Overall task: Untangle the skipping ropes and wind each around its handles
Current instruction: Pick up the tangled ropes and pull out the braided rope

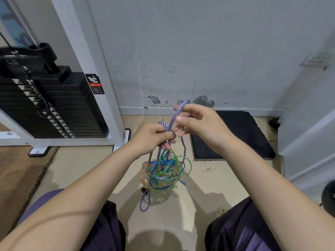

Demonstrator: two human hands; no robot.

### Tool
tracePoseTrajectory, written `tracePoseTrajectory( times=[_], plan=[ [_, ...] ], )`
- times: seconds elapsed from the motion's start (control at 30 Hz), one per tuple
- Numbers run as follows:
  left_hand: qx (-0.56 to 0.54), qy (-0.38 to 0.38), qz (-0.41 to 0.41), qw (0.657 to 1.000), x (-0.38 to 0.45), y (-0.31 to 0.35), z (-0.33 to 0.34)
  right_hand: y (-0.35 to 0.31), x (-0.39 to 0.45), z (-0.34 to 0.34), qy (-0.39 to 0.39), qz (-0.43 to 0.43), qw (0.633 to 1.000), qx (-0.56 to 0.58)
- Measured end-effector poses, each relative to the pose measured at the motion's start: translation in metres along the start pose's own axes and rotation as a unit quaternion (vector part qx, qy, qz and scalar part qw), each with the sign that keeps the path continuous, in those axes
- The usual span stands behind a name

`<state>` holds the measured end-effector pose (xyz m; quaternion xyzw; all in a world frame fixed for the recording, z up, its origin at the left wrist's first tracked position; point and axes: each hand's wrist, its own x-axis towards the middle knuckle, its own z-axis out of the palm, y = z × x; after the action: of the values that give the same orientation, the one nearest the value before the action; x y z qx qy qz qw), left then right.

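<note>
While my left hand [154, 135] pinches the purple braided rope [178, 110] with curled fingers, my right hand [194, 120] grips a loop of it just above — both raised over the tiled floor [81, 165]. Below them hangs the tangle of green, blue and orange ropes [163, 173], one purple loop trailing beneath — near the black mat [235, 134].

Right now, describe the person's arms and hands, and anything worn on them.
Both forearms are bare, with no sleeves in view. The left hand and right hand wear no gloves, and no rings, watch or wristbands show. No markings are visible on either arm.
</note>
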<state>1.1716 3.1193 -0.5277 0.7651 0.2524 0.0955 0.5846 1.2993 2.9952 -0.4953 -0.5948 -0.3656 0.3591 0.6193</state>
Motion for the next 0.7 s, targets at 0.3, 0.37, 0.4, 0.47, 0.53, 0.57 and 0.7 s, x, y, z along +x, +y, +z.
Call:
tracePoseTrajectory(
  times=[0.3,0.37,0.4,0.47,0.53,0.57,0.7],
  plan=[
    [-0.244,0.036,0.013,0.969,-0.007,0.021,-0.009,0.027,-0.001,0.005,-0.064,0.088,0.952,-0.287],
    [-0.258,0.019,0.010,0.966,-0.009,0.022,-0.009,0.029,0.000,0.004,-0.053,0.066,0.953,-0.291],
    [-0.256,0.011,0.011,0.967,-0.009,0.022,-0.009,0.029,0.001,0.004,-0.049,0.058,0.951,-0.299],
    [-0.257,0.008,0.012,0.966,-0.010,0.023,-0.009,0.029,0.000,0.004,-0.046,0.038,0.949,-0.310],
    [-0.251,0.025,0.019,0.968,-0.009,0.022,-0.013,0.026,-0.001,0.005,-0.037,0.012,0.956,-0.292],
    [-0.239,0.035,0.025,0.970,-0.008,0.021,-0.015,0.024,-0.001,0.005,-0.031,0.001,0.962,-0.271],
    [-0.155,0.007,0.005,0.988,-0.006,0.015,-0.020,0.018,0.000,0.003,-0.017,-0.020,0.985,-0.173]
  ],
)
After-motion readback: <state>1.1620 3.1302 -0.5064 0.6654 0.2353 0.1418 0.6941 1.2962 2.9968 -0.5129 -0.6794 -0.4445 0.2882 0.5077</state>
